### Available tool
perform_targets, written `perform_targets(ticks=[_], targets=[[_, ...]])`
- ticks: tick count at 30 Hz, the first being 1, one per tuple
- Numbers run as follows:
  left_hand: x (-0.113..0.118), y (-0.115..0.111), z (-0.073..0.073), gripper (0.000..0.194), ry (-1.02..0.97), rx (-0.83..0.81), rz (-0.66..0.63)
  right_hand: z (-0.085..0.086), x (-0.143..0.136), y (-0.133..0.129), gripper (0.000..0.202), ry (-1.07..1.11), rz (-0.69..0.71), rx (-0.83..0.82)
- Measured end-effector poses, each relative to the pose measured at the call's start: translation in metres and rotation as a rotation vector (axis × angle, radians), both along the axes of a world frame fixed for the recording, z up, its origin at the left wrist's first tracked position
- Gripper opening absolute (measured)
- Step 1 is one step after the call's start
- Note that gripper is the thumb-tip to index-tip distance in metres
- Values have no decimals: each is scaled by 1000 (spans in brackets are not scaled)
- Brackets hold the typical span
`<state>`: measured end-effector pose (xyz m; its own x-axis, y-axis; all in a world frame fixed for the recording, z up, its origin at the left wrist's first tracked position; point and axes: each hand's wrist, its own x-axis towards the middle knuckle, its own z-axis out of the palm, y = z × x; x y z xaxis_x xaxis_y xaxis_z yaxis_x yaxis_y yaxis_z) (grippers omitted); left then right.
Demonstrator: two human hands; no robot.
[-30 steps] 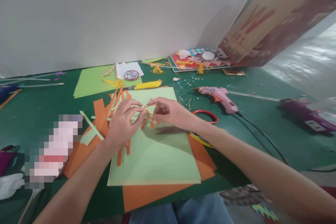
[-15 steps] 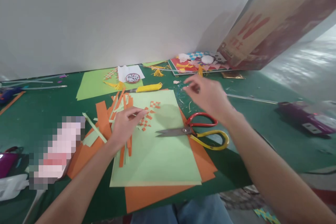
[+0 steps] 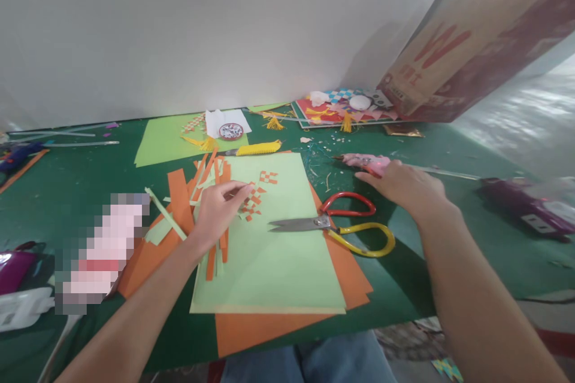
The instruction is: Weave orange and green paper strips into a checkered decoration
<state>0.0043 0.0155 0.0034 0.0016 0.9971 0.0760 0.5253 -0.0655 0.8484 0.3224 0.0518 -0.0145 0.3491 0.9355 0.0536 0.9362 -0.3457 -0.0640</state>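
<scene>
My left hand (image 3: pixel 218 209) is closed in a pinch above the light green sheet (image 3: pixel 274 269), its fingertips on a small orange-and-green woven paper piece (image 3: pixel 252 209). Another small checkered piece (image 3: pixel 268 178) lies just beyond on the same sheet. My right hand (image 3: pixel 406 188) is wrapped over a pink hot glue gun (image 3: pixel 363 160), whose dark nozzle points left; a clear glue stick (image 3: pixel 449 173) runs out behind it. Part of the gun is hidden by the fingers. Scissors (image 3: pixel 309 224) with one red and one yellow handle lie between the hands.
Orange and green paper strips (image 3: pixel 179 197) are heaped left of my left hand. A yellow utility knife (image 3: pixel 258 148) lies behind the sheet. Decorated red work (image 3: pixel 323 114) and a paper bag (image 3: pixel 431 48) stand at the back right. A blurred-out phone-like object (image 3: pixel 103 251) is at left.
My right hand has moved right and down onto the pink glue gun, closing over it. My left hand keeps its pinch at the woven piece. The view has shifted slightly.
</scene>
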Motion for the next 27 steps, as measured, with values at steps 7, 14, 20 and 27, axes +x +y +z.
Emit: perform_targets(ticks=[7,14,20,27], targets=[[-1,1,-2,25,22,71,-20,36,-34,-9,42,68,-140,-153],[-1,3,-4,20,25,-43,45,30,-67,-16,33,127,140,202],[-2,4,-6,20,42,-44,47,7,-87,-21,28,172,459,481],[-2,4,-9,23,34,-35,25,-3,-98,-25,17,143,679,599]])
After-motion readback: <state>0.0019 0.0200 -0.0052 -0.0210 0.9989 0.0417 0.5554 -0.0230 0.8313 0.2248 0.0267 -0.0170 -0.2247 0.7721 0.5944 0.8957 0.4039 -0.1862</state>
